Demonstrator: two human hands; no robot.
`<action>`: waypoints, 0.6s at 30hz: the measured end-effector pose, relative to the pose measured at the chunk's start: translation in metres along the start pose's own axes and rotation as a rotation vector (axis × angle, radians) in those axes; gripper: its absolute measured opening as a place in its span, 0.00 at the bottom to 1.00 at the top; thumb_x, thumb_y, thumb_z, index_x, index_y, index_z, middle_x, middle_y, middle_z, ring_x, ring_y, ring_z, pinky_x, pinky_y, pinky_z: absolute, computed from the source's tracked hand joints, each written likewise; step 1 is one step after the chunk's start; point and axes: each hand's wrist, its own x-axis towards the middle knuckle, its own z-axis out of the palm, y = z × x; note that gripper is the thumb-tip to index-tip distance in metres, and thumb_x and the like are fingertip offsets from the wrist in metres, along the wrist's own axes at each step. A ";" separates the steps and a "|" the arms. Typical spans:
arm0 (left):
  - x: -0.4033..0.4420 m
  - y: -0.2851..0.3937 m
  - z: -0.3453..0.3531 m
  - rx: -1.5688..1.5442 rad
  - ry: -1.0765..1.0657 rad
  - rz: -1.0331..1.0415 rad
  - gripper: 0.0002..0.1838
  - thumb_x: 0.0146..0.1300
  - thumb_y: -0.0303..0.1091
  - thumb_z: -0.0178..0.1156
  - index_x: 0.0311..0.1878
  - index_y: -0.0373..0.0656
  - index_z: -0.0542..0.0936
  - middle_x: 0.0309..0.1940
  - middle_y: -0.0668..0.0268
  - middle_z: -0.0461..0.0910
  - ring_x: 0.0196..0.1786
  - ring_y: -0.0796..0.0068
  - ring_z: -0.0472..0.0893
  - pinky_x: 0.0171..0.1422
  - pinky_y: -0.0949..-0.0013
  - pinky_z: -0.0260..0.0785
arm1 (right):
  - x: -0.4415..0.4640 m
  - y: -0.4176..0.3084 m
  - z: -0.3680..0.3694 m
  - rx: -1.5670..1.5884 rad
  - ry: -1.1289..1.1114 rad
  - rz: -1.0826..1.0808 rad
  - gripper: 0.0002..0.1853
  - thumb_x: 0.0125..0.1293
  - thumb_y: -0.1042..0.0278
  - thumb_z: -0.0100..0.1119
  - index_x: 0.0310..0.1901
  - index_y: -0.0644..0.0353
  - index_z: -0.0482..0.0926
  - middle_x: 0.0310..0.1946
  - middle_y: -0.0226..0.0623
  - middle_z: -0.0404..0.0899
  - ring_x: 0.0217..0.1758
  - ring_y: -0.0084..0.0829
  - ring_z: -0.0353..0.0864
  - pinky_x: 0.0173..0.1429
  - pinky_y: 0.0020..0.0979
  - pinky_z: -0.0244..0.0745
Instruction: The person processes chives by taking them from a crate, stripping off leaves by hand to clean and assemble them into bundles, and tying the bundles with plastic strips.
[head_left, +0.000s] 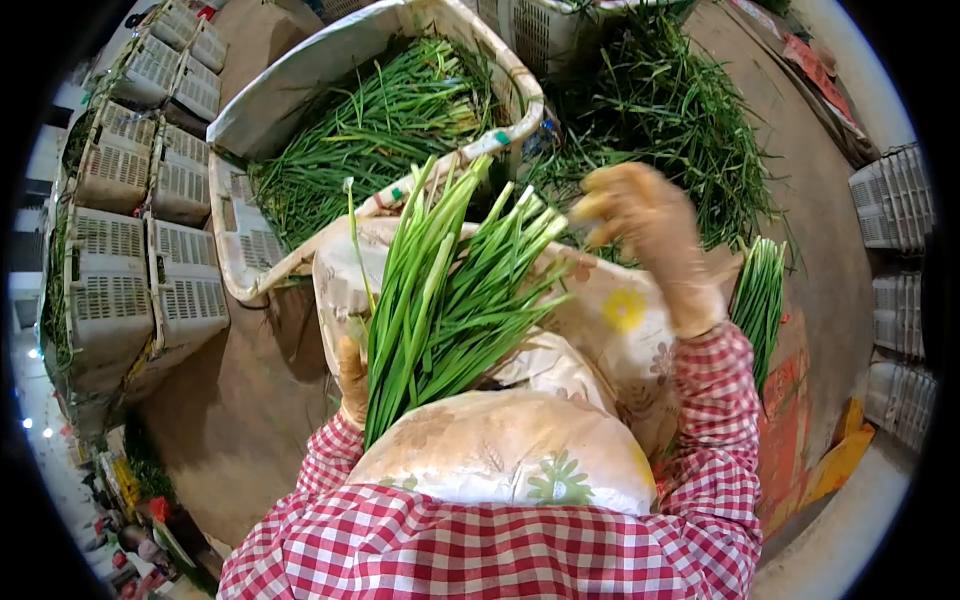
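Note:
A loose bunch of garlic chives [430, 300] lies across my lap, its pale cut ends pointing up and away from me. My left hand [352, 382], in a tan glove, grips the bunch along its left side; most of its fingers are hidden behind the leaves. One stalk with a bud [356, 240] sticks out to the left. My right hand [645, 225], also gloved, is raised to the right of the stem ends, apart from them. Motion smears its fingers, and nothing can be made out in them. A floral apron [500, 440] covers my lap under the bunch.
A white plastic crate [232, 215] in front holds more chives. A heap of dark green leaves [670, 130] lies at the front right. One neat chive bunch [760, 300] rests on my right. Stacked crates [110, 265] line the left; more crates [895, 300] stand far right.

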 end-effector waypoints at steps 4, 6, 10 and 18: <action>-0.009 0.003 0.011 0.159 0.022 -0.048 0.52 0.49 0.76 0.53 0.69 0.47 0.61 0.63 0.63 0.68 0.61 0.67 0.71 0.65 0.59 0.64 | 0.005 0.007 0.069 -0.403 -0.128 0.041 0.13 0.62 0.65 0.63 0.40 0.64 0.73 0.26 0.35 0.78 0.20 0.20 0.74 0.23 0.21 0.72; -0.006 0.003 0.015 0.095 0.013 -0.021 0.52 0.49 0.76 0.53 0.69 0.47 0.61 0.63 0.63 0.69 0.61 0.67 0.71 0.65 0.59 0.65 | 0.009 0.016 0.075 -0.348 -0.154 0.006 0.15 0.60 0.63 0.63 0.41 0.66 0.73 0.28 0.42 0.80 0.27 0.30 0.79 0.31 0.29 0.74; 0.005 -0.001 0.008 -0.092 -0.054 0.069 0.47 0.55 0.71 0.52 0.70 0.46 0.60 0.66 0.64 0.65 0.64 0.68 0.68 0.68 0.63 0.61 | 0.017 0.024 0.058 -0.498 -0.077 -0.370 0.08 0.64 0.70 0.54 0.40 0.65 0.74 0.28 0.41 0.80 0.30 0.32 0.81 0.34 0.31 0.76; 0.012 -0.002 -0.007 -0.242 -0.122 0.099 0.41 0.58 0.65 0.55 0.66 0.45 0.65 0.61 0.62 0.72 0.59 0.67 0.74 0.62 0.61 0.69 | 0.043 0.073 -0.079 -1.258 0.435 -0.395 0.17 0.61 0.76 0.51 0.53 0.65 0.73 0.43 0.45 0.78 0.44 0.39 0.80 0.46 0.35 0.78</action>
